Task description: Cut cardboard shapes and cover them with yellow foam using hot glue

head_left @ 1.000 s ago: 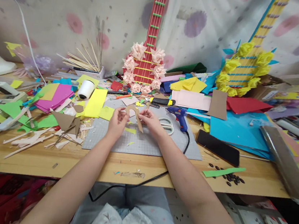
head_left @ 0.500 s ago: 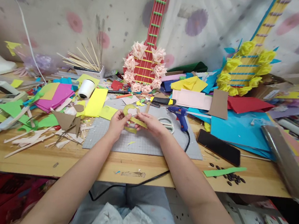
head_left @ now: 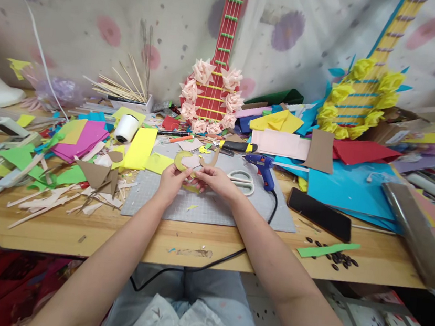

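Over the grey cutting mat (head_left: 235, 213) I hold a curved strip of olive-yellow paper (head_left: 180, 159) between both hands. My left hand (head_left: 172, 181) pinches its lower left part between thumb and fingers. Close beside it, my right hand (head_left: 217, 180) pinches the strip's right part; the fingertips of the two hands nearly meet. Part of the strip is hidden behind the fingers. Just right of my right hand lie white-handled scissors (head_left: 242, 181), with a blue glue gun (head_left: 262, 169) beyond them. A yellow paper piece (head_left: 159, 163) lies beside my left hand.
Paper scraps (head_left: 48, 200) and a white roll (head_left: 126, 128) crowd the left. A black phone (head_left: 319, 213), blue sheets (head_left: 351, 192) and dark beads (head_left: 342, 259) lie right. A red paper guitar (head_left: 209, 98) and a yellow one (head_left: 355, 103) stand behind. A utility knife (head_left: 237, 146) lies beyond the mat.
The strip's straight end, which stuck out under my right hand, no longer shows. My right hand has shifted slightly left, closer to the left hand, and the curved part has turned a little.
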`<state>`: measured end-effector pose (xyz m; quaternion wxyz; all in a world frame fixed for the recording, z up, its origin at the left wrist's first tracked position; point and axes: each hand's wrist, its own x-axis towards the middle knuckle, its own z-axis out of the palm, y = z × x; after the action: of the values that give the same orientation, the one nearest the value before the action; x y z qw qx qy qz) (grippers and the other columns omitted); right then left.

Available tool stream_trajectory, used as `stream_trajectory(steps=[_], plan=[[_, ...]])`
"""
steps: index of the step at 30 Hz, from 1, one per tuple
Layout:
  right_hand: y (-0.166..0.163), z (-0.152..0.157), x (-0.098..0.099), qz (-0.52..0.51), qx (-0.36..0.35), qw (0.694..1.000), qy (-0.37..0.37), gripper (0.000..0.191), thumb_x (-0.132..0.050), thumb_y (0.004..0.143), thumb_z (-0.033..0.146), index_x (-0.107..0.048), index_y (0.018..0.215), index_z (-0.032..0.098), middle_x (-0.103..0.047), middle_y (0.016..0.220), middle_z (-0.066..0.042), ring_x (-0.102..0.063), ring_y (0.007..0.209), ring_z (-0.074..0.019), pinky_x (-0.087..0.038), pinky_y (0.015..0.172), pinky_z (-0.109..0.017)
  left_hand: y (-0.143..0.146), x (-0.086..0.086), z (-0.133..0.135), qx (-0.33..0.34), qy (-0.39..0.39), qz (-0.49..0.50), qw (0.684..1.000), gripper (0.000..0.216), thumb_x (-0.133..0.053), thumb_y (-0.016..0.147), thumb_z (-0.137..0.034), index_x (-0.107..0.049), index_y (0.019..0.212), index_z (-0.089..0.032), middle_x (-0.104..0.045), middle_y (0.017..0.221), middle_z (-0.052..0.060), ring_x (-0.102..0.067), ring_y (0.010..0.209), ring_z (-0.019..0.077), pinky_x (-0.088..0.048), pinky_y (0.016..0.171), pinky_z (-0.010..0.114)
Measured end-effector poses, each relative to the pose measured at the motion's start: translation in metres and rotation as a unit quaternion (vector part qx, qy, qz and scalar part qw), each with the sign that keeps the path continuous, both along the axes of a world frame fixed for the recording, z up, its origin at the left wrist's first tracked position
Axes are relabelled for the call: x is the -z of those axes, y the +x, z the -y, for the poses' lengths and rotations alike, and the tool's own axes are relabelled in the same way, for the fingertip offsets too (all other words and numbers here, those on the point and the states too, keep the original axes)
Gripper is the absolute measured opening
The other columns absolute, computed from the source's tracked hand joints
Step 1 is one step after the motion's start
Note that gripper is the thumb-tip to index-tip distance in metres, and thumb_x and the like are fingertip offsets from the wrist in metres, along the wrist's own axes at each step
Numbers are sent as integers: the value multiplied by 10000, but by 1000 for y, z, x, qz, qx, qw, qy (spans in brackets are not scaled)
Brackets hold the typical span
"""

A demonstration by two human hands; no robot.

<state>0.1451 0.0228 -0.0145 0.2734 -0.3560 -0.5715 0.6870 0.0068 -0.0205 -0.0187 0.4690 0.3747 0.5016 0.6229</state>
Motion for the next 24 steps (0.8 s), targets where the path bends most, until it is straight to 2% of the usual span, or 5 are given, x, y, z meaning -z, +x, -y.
stream_trajectory(steps=[7,12,17,21,24], plan=[[-2,3,-1,-4,-1,999,38,285,-682,672,416,-570,674,154,-657,656,-12,-570,543,-80,-478,488,-201,-1,1,-3,-48,-27,15,998,371,-666,611,-494,-555,620,-140,-571,513,-2,-520,426,107,-447,420,231],[-2,-2,4,-5,48,998,40,295,-690,654,423,-553,663,161,-655,647,-11,-558,518,-84,-466,483,-215,-5,2,-5,-14,-27,30,999,500,-552,672,-623,-592,717,-127,-602,566,36,-578,499,151,-467,437,264],[-3,-4,7,4,60,997,54,291,-669,665,439,-568,674,167,-649,654,-15,-563,534,-91,-461,509,-226,-5,2,-3,33,-21,0,999,394,-755,527,-419,-603,752,-133,-632,622,23,-585,550,136,-485,479,250],[7,-10,-1,86,85,983,138,229,-578,755,394,-613,706,173,-638,655,-12,-548,542,-101,-441,543,-242,-4,3,-3,11,-25,9,1000,355,-743,547,-382,-593,745,-128,-629,625,23,-591,562,132,-492,479,248],[32,-18,-15,217,133,932,257,232,-472,823,325,-633,731,185,-667,742,-32,-579,650,-140,-431,617,-275,-6,6,-5,-10,-10,9,1000,343,-731,567,-384,-573,741,-134,-618,627,15,-606,586,137,-501,486,248]])
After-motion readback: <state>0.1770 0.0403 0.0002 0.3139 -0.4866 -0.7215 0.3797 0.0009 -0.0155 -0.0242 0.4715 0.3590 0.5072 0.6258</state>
